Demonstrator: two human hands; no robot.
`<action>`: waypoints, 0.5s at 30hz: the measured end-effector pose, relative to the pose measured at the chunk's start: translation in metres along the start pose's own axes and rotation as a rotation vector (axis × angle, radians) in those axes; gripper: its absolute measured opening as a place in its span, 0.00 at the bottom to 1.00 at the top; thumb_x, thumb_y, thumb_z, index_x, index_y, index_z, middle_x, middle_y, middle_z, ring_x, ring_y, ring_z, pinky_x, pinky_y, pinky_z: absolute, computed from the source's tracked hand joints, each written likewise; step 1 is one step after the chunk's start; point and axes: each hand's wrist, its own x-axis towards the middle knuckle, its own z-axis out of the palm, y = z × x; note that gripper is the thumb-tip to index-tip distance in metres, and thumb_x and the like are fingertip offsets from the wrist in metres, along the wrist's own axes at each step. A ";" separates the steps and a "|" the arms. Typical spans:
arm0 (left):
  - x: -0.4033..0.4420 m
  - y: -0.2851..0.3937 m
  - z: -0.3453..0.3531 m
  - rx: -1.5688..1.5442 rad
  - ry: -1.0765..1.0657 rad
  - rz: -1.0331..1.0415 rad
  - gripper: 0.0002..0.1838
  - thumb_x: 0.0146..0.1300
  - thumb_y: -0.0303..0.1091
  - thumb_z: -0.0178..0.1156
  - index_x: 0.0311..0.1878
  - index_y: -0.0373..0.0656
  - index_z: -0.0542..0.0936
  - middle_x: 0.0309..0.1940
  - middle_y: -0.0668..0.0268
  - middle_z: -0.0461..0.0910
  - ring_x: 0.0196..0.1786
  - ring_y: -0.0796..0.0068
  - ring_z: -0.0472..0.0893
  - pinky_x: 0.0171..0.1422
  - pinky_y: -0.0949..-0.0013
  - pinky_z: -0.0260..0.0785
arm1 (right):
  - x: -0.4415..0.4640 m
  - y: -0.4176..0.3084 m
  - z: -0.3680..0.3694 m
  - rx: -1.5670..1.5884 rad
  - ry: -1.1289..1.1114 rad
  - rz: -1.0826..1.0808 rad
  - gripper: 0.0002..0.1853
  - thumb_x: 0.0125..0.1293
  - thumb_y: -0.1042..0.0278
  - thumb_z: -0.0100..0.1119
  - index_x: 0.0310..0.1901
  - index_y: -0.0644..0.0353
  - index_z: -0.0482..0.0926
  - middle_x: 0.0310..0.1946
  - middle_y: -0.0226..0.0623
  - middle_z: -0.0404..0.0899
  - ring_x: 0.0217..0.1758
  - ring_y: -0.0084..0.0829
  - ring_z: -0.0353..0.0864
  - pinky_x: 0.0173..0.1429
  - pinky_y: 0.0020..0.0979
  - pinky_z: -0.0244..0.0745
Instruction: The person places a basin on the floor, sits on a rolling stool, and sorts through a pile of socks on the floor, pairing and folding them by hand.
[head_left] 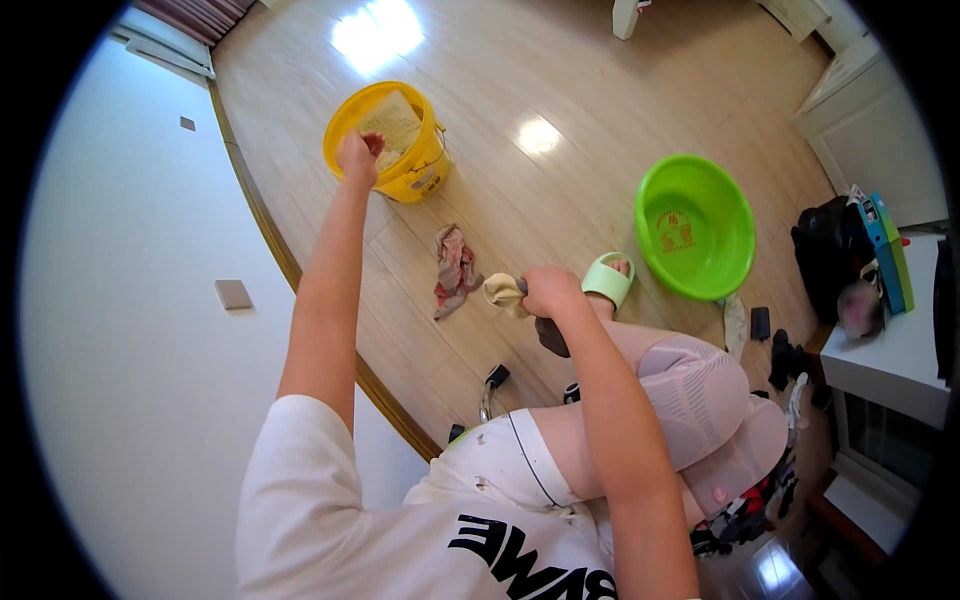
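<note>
Over the rim of the yellow bucket (418, 180) is my left hand (358, 157), its fingers loosely curled and apart, with nothing visible between them. A pale ribbed board (392, 122) leans inside the bucket. My right hand (550, 292) is closed around a sock (504, 295); a bunched cream part sticks out on one side and dark grey fabric (551, 338) hangs below. Just left of the sock, a crumpled pink and grey cloth (455, 272) lies on the wooden floor (480, 170).
A green basin (697, 227) stands on the floor beside my foot in a pale green slipper (608, 280). Socks and dark clothes (740, 525) lie at the right. A white cabinet (880, 370) holds assorted items. The white wall (150, 350) runs along the left.
</note>
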 end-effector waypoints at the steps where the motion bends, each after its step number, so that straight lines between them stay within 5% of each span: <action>1: -0.005 0.003 0.003 0.185 -0.005 0.033 0.18 0.64 0.25 0.50 0.58 0.40 0.69 0.48 0.57 0.76 0.43 0.61 0.78 0.51 0.58 0.76 | 0.002 0.000 -0.001 -0.005 -0.007 0.001 0.15 0.51 0.61 0.67 0.42 0.50 0.86 0.43 0.38 0.86 0.49 0.39 0.85 0.52 0.39 0.80; 3: -0.015 0.006 0.004 0.554 -0.021 0.092 0.28 0.63 0.23 0.50 0.69 0.41 0.63 0.55 0.54 0.74 0.45 0.60 0.79 0.51 0.58 0.77 | 0.005 -0.003 -0.002 0.001 0.003 -0.018 0.14 0.52 0.63 0.65 0.42 0.50 0.85 0.42 0.40 0.85 0.48 0.42 0.84 0.51 0.41 0.79; 6: -0.014 -0.003 -0.008 0.549 -0.056 0.039 0.39 0.62 0.20 0.51 0.77 0.43 0.51 0.61 0.52 0.69 0.47 0.59 0.80 0.51 0.60 0.78 | 0.009 -0.001 -0.005 0.024 0.028 -0.033 0.13 0.53 0.63 0.64 0.42 0.50 0.84 0.41 0.41 0.85 0.47 0.44 0.84 0.50 0.43 0.78; 7: -0.018 -0.006 -0.013 0.401 -0.068 -0.014 0.30 0.64 0.21 0.52 0.71 0.39 0.63 0.54 0.53 0.75 0.47 0.60 0.81 0.51 0.61 0.79 | 0.009 -0.003 -0.001 0.040 0.027 -0.037 0.14 0.53 0.63 0.64 0.42 0.50 0.85 0.40 0.41 0.85 0.47 0.44 0.84 0.49 0.43 0.78; 10: -0.041 -0.012 -0.026 0.366 -0.139 -0.089 0.20 0.66 0.26 0.55 0.61 0.35 0.73 0.45 0.55 0.80 0.46 0.60 0.82 0.51 0.61 0.79 | 0.016 0.003 0.005 0.064 -0.007 -0.049 0.14 0.53 0.63 0.64 0.42 0.51 0.85 0.40 0.42 0.85 0.46 0.45 0.84 0.49 0.43 0.78; 13: -0.071 -0.020 -0.036 0.413 0.041 -0.137 0.15 0.70 0.35 0.55 0.51 0.34 0.78 0.38 0.56 0.82 0.45 0.59 0.83 0.52 0.60 0.79 | 0.018 0.007 0.007 0.019 -0.078 0.003 0.22 0.45 0.58 0.73 0.45 0.50 0.85 0.44 0.37 0.86 0.49 0.38 0.85 0.52 0.40 0.80; 15: -0.082 -0.026 -0.066 0.305 -0.100 -0.216 0.17 0.71 0.39 0.53 0.53 0.34 0.77 0.40 0.56 0.81 0.45 0.59 0.83 0.53 0.60 0.79 | 0.012 0.011 0.008 -0.007 -0.088 0.012 0.22 0.45 0.58 0.73 0.45 0.50 0.85 0.44 0.37 0.86 0.50 0.38 0.85 0.52 0.40 0.80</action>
